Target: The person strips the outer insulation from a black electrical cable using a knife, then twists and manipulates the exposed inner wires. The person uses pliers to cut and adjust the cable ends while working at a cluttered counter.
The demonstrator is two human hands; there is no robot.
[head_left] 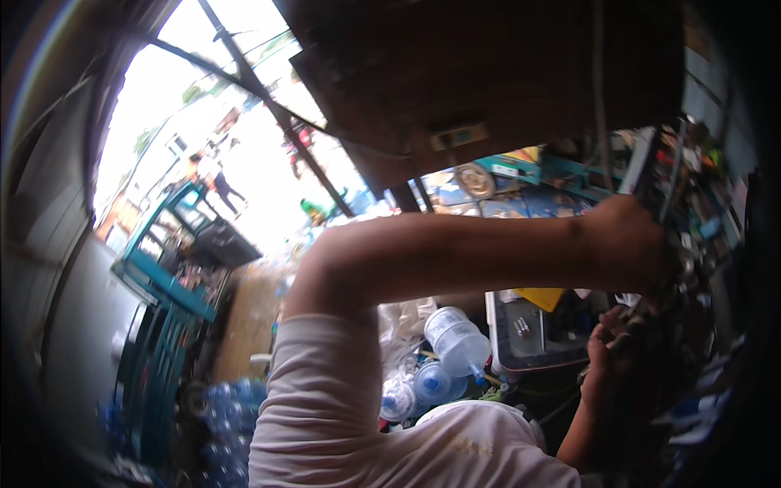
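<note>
My left arm, in a white sleeve, bends at the elbow and reaches across the view to the right. At its end my left hand (pixel 630 244) is closed, its fingers turned down into shadow. What it grips, if anything, is hidden. Just below it is my right hand (pixel 608 346), palm side up with the fingers curled. Something small and dark may lie in those fingers, too dim to name. Both hands are close together beside a heap of dark mixed clutter (pixel 700 285). Near them stands a light-rimmed tray (pixel 492 333) with a yellow piece (pixel 539 298) and small items.
Large clear water jugs (pixel 457 340) stand below my left forearm. A dark wooden cabinet-like piece (pixel 504 73) hangs over the far side. At left are a teal frame (pixel 163 281) and several blue plastic bottles (pixel 232 423). People (pixel 215 179) are outside in bright light.
</note>
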